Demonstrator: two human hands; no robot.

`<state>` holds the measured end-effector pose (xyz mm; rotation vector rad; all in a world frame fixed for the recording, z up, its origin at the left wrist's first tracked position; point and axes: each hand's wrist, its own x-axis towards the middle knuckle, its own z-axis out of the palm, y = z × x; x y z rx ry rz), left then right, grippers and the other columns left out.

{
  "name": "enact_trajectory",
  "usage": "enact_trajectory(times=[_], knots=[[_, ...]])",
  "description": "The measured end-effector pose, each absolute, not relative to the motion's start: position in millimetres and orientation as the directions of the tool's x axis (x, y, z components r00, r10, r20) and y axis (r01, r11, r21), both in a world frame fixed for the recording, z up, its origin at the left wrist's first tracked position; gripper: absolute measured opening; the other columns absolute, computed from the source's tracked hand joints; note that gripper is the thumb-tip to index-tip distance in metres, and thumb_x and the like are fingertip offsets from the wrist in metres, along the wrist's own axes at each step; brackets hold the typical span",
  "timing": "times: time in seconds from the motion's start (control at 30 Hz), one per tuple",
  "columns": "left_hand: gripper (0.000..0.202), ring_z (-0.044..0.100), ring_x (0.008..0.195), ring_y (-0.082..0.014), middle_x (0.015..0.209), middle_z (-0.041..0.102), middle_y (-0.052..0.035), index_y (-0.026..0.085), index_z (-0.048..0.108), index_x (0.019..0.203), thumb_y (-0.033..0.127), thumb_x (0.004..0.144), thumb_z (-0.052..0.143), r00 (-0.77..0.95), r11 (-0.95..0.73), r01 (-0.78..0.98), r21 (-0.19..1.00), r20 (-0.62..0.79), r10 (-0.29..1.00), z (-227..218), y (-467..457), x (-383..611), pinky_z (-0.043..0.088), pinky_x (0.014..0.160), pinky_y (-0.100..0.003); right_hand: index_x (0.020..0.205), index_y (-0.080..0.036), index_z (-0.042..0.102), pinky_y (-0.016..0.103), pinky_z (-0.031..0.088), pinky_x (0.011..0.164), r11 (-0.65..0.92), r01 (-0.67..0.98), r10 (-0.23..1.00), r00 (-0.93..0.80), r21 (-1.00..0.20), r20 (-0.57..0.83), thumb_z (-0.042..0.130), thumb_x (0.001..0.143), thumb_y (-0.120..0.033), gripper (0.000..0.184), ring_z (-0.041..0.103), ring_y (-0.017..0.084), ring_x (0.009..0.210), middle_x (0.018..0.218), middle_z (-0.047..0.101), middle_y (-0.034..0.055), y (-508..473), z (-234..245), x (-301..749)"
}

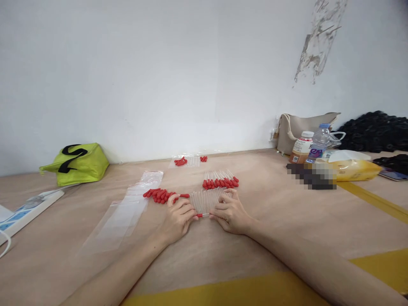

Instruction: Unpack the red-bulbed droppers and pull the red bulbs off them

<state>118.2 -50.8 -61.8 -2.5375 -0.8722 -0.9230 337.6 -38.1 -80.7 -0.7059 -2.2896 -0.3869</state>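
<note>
My left hand (pixel 178 216) and my right hand (pixel 230 212) rest on the tan surface, fingers curled in from either side against a row of clear glass tubes (pixel 205 200) lying flat between them. The frontmost tube has a red end. Loose red rubber bulbs (pixel 161 195) lie in a heap just beyond my left hand. Behind the clear tubes lies a second row of tubes fitted with red bulbs (pixel 220 180). More red bulbs (pixel 181 161) sit on clear plastic near the wall.
Clear plastic bags (pixel 127 210) lie left of my hands. A lime-green bag (pixel 78 163) and a white power strip (pixel 30 210) are at far left. A beige bag (pixel 299 127), two bottles (pixel 310 146), a yellow packet (pixel 357 169) and black material (pixel 376 131) stand right.
</note>
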Motion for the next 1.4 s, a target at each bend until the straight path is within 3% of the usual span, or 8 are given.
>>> enact_trajectory(times=[0.4, 0.6, 0.8, 0.97, 1.07, 1.2, 1.4], knots=[[0.014, 0.051, 0.076, -0.0146, 0.074, 0.065, 0.0012, 0.02, 0.059, 0.075, 0.016, 0.082, 0.047, 0.644, -0.815, 0.568, -0.112, 0.678, 0.355, -60.1, -51.7, 118.8, 0.032, 0.082, -0.036, 0.075, -0.023, 0.063, 0.039, 0.016, 0.089, 0.828, 0.559, 0.368, -0.598, 0.041, 0.712, 0.047, 0.083, -0.028, 0.018, 0.042, 0.012, 0.071, 0.059, 0.058, -0.0026, -38.3, -81.7, 338.7], [0.015, 0.053, 0.075, -0.0146, 0.075, 0.065, -0.0009, 0.02, 0.059, 0.077, 0.016, 0.083, 0.045, 0.633, -0.809, 0.583, -0.078, 0.667, 0.393, -63.7, -51.1, 107.3, 0.037, 0.076, -0.034, 0.073, -0.023, 0.064, 0.037, 0.018, 0.089, 0.815, 0.579, 0.404, -0.586, 0.014, 0.703, 0.048, 0.083, -0.028, 0.02, 0.045, 0.013, 0.072, 0.059, 0.058, -0.0024, -35.6, -81.7, 346.2], [0.02, 0.054, 0.087, -0.0159, 0.094, 0.058, -0.005, 0.02, 0.058, 0.092, 0.022, 0.086, 0.04, 0.398, -0.681, 0.717, 0.151, 0.714, 0.577, -56.3, -44.2, 81.4, 0.044, 0.078, -0.03, 0.081, -0.024, 0.067, 0.031, 0.025, 0.079, 0.642, 0.73, 0.596, -0.282, -0.235, 0.752, 0.047, 0.085, -0.034, 0.023, 0.049, 0.011, 0.066, 0.063, 0.062, -0.0009, -29.3, -83.4, 359.8], [0.029, 0.053, 0.085, -0.0195, 0.09, 0.052, -0.0087, 0.015, 0.061, 0.098, 0.027, 0.082, 0.04, 0.127, -0.435, 0.863, 0.256, 0.723, 0.679, -48.8, -20.7, 53.5, 0.047, 0.072, -0.032, 0.093, -0.022, 0.065, 0.027, 0.028, 0.074, 0.587, 0.737, 0.669, -0.208, -0.335, 0.714, 0.043, 0.086, -0.026, 0.023, 0.053, 0.012, 0.068, 0.07, 0.063, 0.0014, -29.7, -77.8, 354.6], [0.034, 0.053, 0.083, -0.0208, 0.087, 0.054, -0.0086, 0.014, 0.06, 0.101, 0.028, 0.079, 0.039, -0.009, -0.279, 0.902, 0.329, 0.66, 0.751, -43.2, -9.2, 29.4, 0.047, 0.068, -0.032, 0.097, -0.022, 0.063, 0.027, 0.027, 0.073, 0.572, 0.756, 0.683, -0.222, -0.32, 0.696, 0.043, 0.083, -0.02, 0.024, 0.054, 0.012, 0.073, 0.074, 0.064, 0.0011, -30.7, -70.3, 347.8], [0.037, 0.055, 0.072, -0.0157, 0.09, 0.059, -0.0045, 0.017, 0.051, 0.111, 0.031, 0.077, 0.045, -0.173, -0.135, 0.879, 0.456, 0.571, 0.803, -37.4, -3.0, 5.5, 0.046, 0.063, -0.028, 0.089, -0.021, 0.064, 0.029, 0.025, 0.074, 0.592, 0.765, 0.655, -0.274, -0.253, 0.704, 0.046, 0.081, -0.021, 0.019, 0.053, 0.012, 0.07, 0.073, 0.066, 0.0002, -25.9, -61.9, 328.9], [0.029, 0.053, 0.072, -0.0163, 0.092, 0.06, -0.0009, 0.019, 0.052, 0.098, 0.037, 0.075, 0.051, -0.208, -0.07, 0.899, 0.433, 0.562, 0.8, -43.9, 0.7, -4.7, 0.042, 0.058, -0.025, 0.067, -0.019, 0.062, 0.033, 0.02, 0.071, 0.573, 0.818, 0.605, -0.38, -0.052, 0.7, 0.047, 0.079, -0.021, 0.019, 0.05, 0.014, 0.067, 0.063, 0.064, 0.0018, -11.5, -65.3, 291.6]])
